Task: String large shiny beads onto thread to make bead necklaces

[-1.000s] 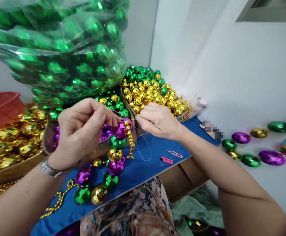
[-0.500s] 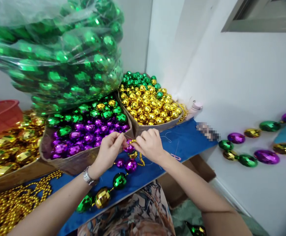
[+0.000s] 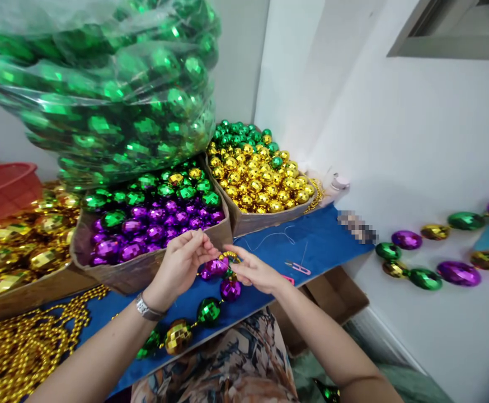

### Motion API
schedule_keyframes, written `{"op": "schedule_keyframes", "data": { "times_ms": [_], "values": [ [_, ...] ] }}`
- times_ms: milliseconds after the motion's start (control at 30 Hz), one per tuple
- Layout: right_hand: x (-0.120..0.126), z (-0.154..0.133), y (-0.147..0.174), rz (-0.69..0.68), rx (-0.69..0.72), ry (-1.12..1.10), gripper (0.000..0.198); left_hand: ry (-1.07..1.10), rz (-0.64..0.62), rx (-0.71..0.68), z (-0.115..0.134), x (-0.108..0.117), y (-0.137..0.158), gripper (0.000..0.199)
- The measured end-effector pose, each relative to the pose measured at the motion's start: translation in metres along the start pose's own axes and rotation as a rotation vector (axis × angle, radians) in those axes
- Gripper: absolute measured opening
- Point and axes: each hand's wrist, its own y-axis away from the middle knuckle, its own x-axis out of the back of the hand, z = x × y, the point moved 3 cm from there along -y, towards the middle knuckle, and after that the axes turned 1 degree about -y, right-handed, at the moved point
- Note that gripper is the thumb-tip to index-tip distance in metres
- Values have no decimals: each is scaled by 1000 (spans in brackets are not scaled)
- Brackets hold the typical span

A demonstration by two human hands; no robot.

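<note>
My left hand is closed in a pinch over the blue work surface, with what looks like a fine, barely visible thread at its fingertips. Facing it, my right hand has thumb and forefinger around a short curve of small gold beads. Right below the fingers lies a shiny purple bead, partly hidden by the left hand. From there a garland runs down toward me, with another purple bead, a green bead and a large gold bead.
Boxes of purple and green beads and gold beads stand behind my hands. A bulging bag of green beads rises above. Pink thread snips lie at right. Gold bead strands spread at left; a garland hangs by the wall.
My hands have moved slightly apart, and the right forefinger has straightened out from its curled grip. The pink snips and a loose thread on the table now show more fully.
</note>
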Motion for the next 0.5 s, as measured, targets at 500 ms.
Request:
{"op": "schedule_keyframes", "data": {
  "times_ms": [500],
  "values": [
    [-10, -26, -7, 556, 797, 1383, 16, -597, -220, -18, -15, 14, -9, 35]
  ]
}}
